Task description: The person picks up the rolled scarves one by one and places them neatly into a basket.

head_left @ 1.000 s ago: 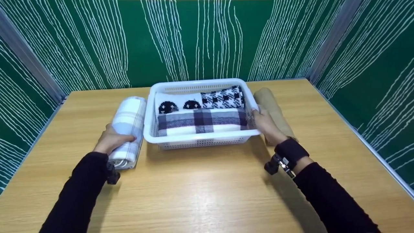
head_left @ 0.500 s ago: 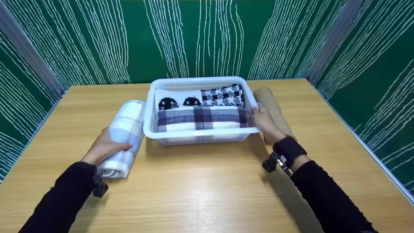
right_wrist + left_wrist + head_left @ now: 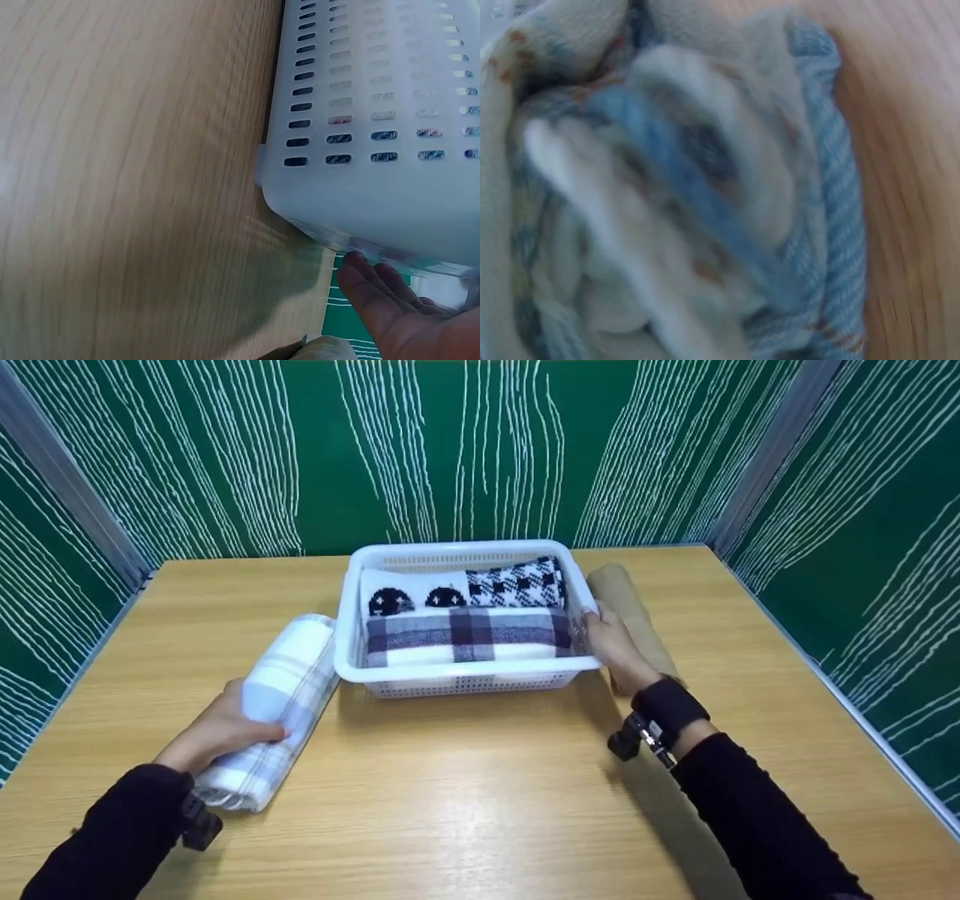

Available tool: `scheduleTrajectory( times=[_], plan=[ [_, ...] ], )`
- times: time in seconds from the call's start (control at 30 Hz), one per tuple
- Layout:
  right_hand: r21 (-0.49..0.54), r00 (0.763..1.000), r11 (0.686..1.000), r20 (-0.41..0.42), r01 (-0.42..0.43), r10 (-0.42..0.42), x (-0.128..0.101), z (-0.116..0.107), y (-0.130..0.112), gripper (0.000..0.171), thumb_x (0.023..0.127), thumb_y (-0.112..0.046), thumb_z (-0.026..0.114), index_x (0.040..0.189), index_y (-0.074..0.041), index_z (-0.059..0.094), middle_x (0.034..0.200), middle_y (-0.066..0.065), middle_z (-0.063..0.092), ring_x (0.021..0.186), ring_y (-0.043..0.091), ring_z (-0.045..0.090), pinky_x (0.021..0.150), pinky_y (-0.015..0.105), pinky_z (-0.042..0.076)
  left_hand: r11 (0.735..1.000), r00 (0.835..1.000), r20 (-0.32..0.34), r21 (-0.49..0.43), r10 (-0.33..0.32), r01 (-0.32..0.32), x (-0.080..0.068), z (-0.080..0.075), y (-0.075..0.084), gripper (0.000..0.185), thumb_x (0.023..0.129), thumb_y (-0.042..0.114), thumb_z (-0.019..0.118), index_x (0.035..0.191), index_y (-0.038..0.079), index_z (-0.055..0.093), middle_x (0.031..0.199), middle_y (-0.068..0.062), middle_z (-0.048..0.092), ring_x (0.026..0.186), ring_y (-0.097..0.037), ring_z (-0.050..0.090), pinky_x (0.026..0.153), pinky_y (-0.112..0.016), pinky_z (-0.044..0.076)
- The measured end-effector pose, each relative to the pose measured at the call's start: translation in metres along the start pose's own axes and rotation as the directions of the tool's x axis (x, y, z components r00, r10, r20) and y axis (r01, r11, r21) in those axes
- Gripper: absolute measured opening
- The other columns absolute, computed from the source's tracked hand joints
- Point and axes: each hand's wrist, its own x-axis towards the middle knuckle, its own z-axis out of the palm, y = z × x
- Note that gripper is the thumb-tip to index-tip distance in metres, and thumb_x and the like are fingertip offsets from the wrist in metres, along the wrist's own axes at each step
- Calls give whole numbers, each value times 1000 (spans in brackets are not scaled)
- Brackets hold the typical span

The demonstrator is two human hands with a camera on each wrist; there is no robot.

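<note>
My left hand point(image 3: 223, 727) grips a rolled white and light-blue plaid scarf point(image 3: 296, 667), its far end close to the basket's left side. The left wrist view is filled by the roll's fringed end point(image 3: 660, 187), somewhat blurred; that hand is out of sight there. On the right, my other hand point(image 3: 613, 646) holds the rim of a white plastic basket point(image 3: 465, 669). Its fingers point(image 3: 360, 292) lie against the basket's outer side in the right wrist view. Inside are a purple, grey and white plaid roll point(image 3: 469, 637) and a black-and-white patterned knit point(image 3: 517, 586) behind it.
A tan rolled cloth point(image 3: 634, 611) lies right of the basket, partly behind my right hand. Wooden table point(image 3: 465, 795) stretches in front. Green panels with white wavy lines point(image 3: 315, 450) stand along the back and sides.
My left hand has drawn the plaid scarf toward the near left, and the roll has turned more slantwise. The right hand keeps its hold on the basket, which stays nearly in place.
</note>
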Motion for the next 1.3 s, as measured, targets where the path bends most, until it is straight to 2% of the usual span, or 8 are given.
scheduleTrajectory(
  times=[0.17, 0.33, 0.7, 0.83, 1.1, 1.2, 1.3],
  plan=[
    [7, 1000, 1000, -6, 12, -12, 1, 0, 2, 42, 105, -15, 22, 141, 6, 25, 93, 13, 46, 73, 13, 50, 64, 25, 49, 998, 999, 44, 65, -31, 28, -7, -6, -4, 98, 76, 19, 78, 141, -9, 11, 119, -27, 42, 96, -34, 52, 72, -37, 48],
    [14, 999, 999, -3, 36, -36, 1, 1, 4, 41, 104, -13, 22, 138, 10, 23, 87, 11, 46, 67, 10, 50, 60, 24, 49, 989, 994, 77, 138, -72, 61, -14, -13, -4, 91, 72, 19, 80, 132, -7, 16, 109, -24, 44, 92, -34, 51, 68, -35, 44],
    [5, 1000, 1000, -9, 19, -19, 1, -1, 4, 40, 104, -14, 22, 137, 8, 26, 95, 12, 46, 76, 13, 51, 67, 25, 49, 972, 982, 162, 226, -100, 62, -23, -22, -4, 89, 60, 5, 79, 130, 1, 24, 104, -21, 46, 87, -34, 51, 67, -39, 43],
    [-15, 1000, 1000, 0, 16, -16, 0, -2, 2, 43, 104, -15, 22, 141, 7, 24, 102, 15, 47, 83, 16, 51, 73, 26, 48, 968, 979, 190, 249, -77, 27, -24, -22, -6, 89, 58, 1, 78, 131, 3, 27, 105, -20, 47, 91, -34, 51, 71, -41, 44],
    [-29, 1000, 1000, 21, -11, 12, 0, -1, 0, 47, 104, -16, 21, 146, 5, 18, 134, 28, 39, 110, 30, 48, 90, 37, 46, 974, 969, 247, 226, -28, -30, -27, -16, -9, 88, 54, -10, 78, 127, 7, 33, 112, -18, 47, 99, -37, 47, 78, -47, 42],
    [-63, 1000, 998, 16, 18, -17, 0, -2, 0, 46, 104, -14, 21, 145, 7, 20, 131, 28, 41, 107, 29, 48, 88, 33, 46, 971, 965, 261, 233, -10, -52, -27, -13, -8, 91, 52, -13, 78, 129, 8, 34, 113, -17, 47, 100, -36, 46, 80, -49, 41],
    [-77, 999, 996, 3, 49, -49, 0, -3, 1, 43, 104, -13, 22, 142, 9, 25, 117, 24, 45, 95, 21, 50, 79, 27, 46, 966, 964, 265, 251, -9, -60, -27, -11, -4, 93, 52, -14, 79, 131, 9, 36, 117, -17, 48, 103, -37, 45, 83, -53, 39]
  ],
)
